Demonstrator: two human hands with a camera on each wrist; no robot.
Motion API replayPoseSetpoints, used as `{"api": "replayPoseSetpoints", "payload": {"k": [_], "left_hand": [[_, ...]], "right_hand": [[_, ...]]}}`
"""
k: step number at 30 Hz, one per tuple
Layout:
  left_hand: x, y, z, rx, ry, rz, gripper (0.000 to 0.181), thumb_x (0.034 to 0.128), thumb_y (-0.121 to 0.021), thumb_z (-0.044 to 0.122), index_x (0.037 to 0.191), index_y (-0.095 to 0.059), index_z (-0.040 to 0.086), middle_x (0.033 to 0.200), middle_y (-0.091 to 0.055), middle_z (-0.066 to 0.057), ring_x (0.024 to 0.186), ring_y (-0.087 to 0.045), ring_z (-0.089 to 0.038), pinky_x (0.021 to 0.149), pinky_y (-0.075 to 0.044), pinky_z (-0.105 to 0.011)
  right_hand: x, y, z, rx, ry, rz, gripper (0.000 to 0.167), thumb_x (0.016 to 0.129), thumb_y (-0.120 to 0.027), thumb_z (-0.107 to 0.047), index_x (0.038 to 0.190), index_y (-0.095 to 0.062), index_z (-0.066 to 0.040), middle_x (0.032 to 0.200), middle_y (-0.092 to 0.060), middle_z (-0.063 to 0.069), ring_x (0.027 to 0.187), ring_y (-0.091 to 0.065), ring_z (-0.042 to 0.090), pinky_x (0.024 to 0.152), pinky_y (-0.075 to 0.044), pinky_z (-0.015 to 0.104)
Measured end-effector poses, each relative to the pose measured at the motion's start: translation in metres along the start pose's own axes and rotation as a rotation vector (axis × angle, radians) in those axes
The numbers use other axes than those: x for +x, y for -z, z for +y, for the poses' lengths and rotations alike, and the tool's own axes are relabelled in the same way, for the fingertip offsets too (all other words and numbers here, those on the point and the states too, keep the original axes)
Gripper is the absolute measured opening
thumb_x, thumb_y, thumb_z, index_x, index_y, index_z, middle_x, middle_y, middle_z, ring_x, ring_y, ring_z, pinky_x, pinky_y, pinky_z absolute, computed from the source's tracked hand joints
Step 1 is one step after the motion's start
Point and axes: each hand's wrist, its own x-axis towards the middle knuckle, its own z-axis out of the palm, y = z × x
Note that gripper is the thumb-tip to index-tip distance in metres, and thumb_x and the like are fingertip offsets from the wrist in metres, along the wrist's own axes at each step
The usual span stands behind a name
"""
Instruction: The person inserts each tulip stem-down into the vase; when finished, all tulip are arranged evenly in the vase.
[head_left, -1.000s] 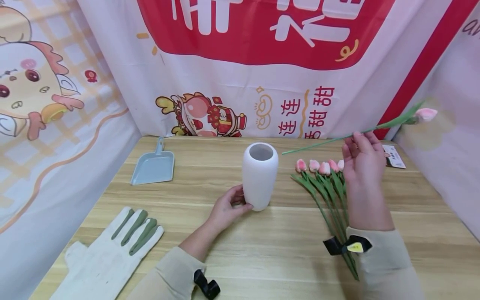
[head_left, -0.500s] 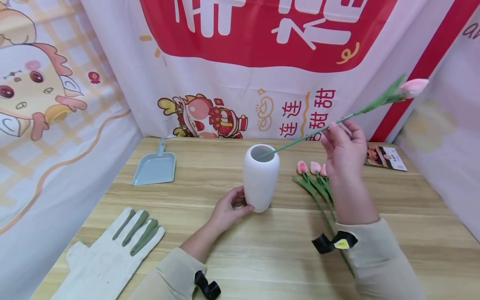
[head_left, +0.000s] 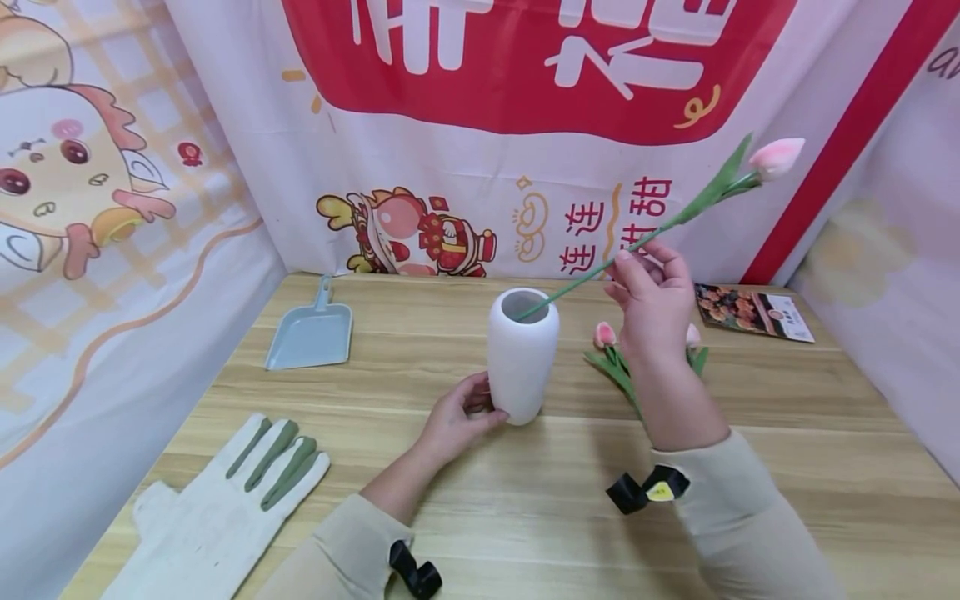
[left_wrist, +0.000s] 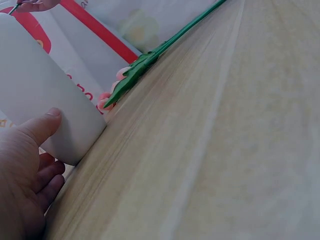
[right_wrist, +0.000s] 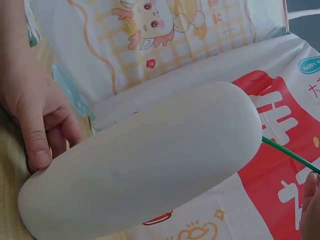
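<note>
A white vase [head_left: 522, 371] stands upright on the table, its round mouth facing up. My left hand [head_left: 456, 421] holds it low down on its left side; in the left wrist view the thumb [left_wrist: 42, 127] lies against the vase wall. Higher up, my right hand [head_left: 654, 304] pinches the green stem of a pink tulip [head_left: 777, 158]. That stem slants down leftward, and its lower end is inside the vase mouth. More pink tulips [head_left: 604, 335] lie on the table behind and under my right arm, which hides most of them.
A light blue dustpan [head_left: 311, 337] lies at the back left. Nearer on the left is a white and green glove [head_left: 202, 517]. A printed packet [head_left: 753, 312] rests at the back right of the wooden table [head_left: 540, 517]. Printed cloths hang behind and beside it.
My right hand has moved left with the tulip, tilting it more steeply. The stem end has gone from right of the vase into its mouth. My left hand stays on the vase.
</note>
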Motion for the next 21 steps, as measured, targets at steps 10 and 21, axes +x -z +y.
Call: {"api": "replayPoseSetpoints", "payload": {"k": [10, 21], "left_hand": [[-0.001, 0.001, 0.001, -0.003, 0.007, 0.005, 0.059, 0.0829, -0.078, 0.013, 0.136, -0.054, 0.006, 0.126, -0.065, -0.016, 0.112, -0.064, -0.031, 0.1, -0.052, -0.045], [0.0, -0.001, 0.0, -0.009, 0.008, 0.007, 0.058, 0.083, -0.078, 0.012, 0.135, -0.054, 0.005, 0.125, -0.065, -0.018, 0.112, -0.065, -0.032, 0.1, -0.053, -0.044]], "right_hand": [[-0.006, -0.009, 0.007, -0.154, 0.08, -0.102, 0.021, 0.089, -0.069, -0.002, 0.105, -0.061, -0.012, 0.09, -0.06, 0.003, 0.077, -0.068, 0.011, 0.064, -0.058, 0.021], [-0.013, -0.011, 0.023, -0.417, 0.058, -0.238, 0.019, 0.09, -0.07, -0.009, 0.108, -0.065, -0.017, 0.094, -0.065, -0.004, 0.086, -0.064, 0.01, 0.067, -0.058, 0.018]]}}
